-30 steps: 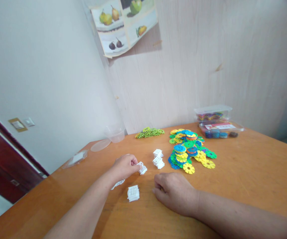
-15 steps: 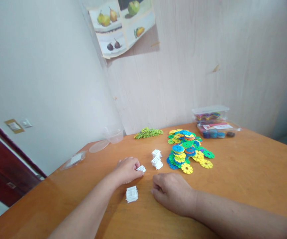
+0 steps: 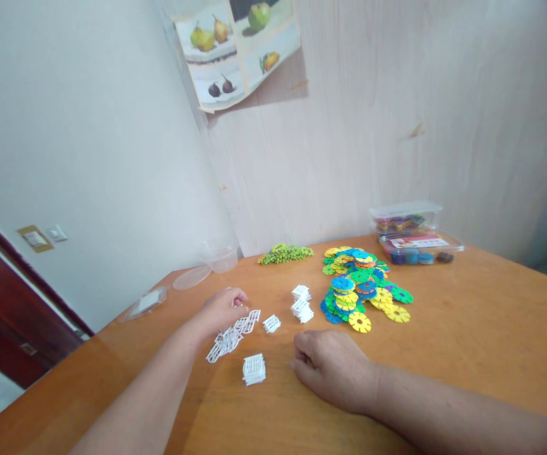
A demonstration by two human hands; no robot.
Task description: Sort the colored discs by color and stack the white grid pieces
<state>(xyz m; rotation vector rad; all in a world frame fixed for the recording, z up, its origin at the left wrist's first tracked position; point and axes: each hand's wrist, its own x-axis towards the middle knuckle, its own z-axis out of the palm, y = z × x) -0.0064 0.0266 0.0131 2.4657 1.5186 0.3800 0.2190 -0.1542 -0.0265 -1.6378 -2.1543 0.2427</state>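
My left hand point(image 3: 222, 309) lies on the wooden table point(image 3: 467, 328) with its fingers curled, and nothing shows inside them. A loose row of white lattice pieces point(image 3: 233, 335) lies flat just beside its fingertips and wrist. One single white piece point(image 3: 272, 324) sits a little to the right of that row. My right hand point(image 3: 332, 368) rests on the table in a loose fist, holding nothing. A small stack of white pieces point(image 3: 254, 369) lies between my two forearms. Two more white stacks point(image 3: 301, 306) stand beyond my right hand.
A pile of coloured notched discs point(image 3: 361, 284) and a green heap point(image 3: 285, 253) lie farther back. Two clear boxes point(image 3: 413, 230) stand by the wall at right. A clear cup point(image 3: 219, 254), its lid point(image 3: 191, 276) and a plastic packet point(image 3: 143, 302) lie at the left edge.
My left hand has drawn back to the left and the white pieces it held now lie spread in a row on the table. My right hand has stayed still.
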